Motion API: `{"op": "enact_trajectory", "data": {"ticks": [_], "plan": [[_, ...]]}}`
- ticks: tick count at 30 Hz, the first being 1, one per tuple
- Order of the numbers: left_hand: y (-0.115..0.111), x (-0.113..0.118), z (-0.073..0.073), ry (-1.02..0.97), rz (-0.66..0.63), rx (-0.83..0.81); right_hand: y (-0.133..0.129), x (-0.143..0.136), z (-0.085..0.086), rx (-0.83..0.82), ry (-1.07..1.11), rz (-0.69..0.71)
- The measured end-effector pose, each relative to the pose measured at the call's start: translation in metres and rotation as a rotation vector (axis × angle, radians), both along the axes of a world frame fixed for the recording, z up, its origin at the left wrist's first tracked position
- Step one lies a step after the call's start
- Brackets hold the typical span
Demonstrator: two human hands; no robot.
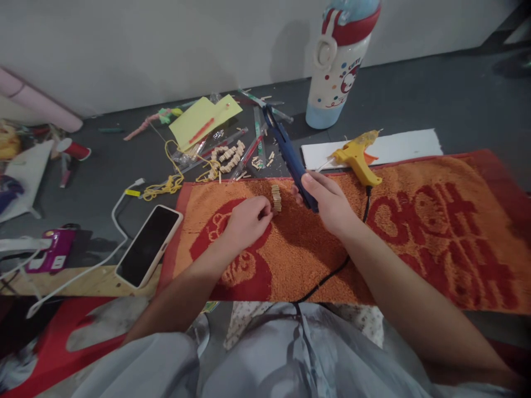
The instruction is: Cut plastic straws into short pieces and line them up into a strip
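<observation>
One blue tool [292, 160], one short stack of wooden pieces [276, 198], one glue gun [357, 155], one bottle [337, 77], one phone [149, 246], one towel [290, 257] and one red thread spool [79, 150] are counted.

1. And there's the bottle [338, 83], standing tall by the wall [166, 50], red band up top!
2. Over left, the phone [149, 246], face up, screen dark.
3. White cable [113, 212] curving right past it!
4. Further back, red spool [78, 150], on its side.
5. Pink roll [39, 99] beyond!
</observation>
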State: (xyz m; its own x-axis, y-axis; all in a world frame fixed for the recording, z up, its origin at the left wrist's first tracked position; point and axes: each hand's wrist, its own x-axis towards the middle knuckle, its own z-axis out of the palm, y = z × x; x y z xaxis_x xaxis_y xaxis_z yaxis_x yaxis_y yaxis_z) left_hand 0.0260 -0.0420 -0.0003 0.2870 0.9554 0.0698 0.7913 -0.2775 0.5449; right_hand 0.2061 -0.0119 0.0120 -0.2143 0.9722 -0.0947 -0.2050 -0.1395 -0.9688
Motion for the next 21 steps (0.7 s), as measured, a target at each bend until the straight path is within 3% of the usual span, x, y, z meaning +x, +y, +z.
{"op": "enact_trajectory", "data": {"ticks": [5,9,15,21], "plan": [[0.001,-0.001,0.002,-0.161,0.072,-0.036,-0.001,0.000,0.001,0.008,0.019,0.000],[0.010,-0.016,0.009,-0.212,0.210,-0.007,-0.001,0.000,0.002,-0.003,0.005,0.001],[0.032,-0.061,0.014,0.037,0.555,0.139,-0.002,-0.002,0.001,-0.050,0.004,-0.020],[0.043,-0.076,0.000,0.205,0.523,0.141,-0.003,-0.003,-0.001,-0.064,-0.015,-0.015]]}}
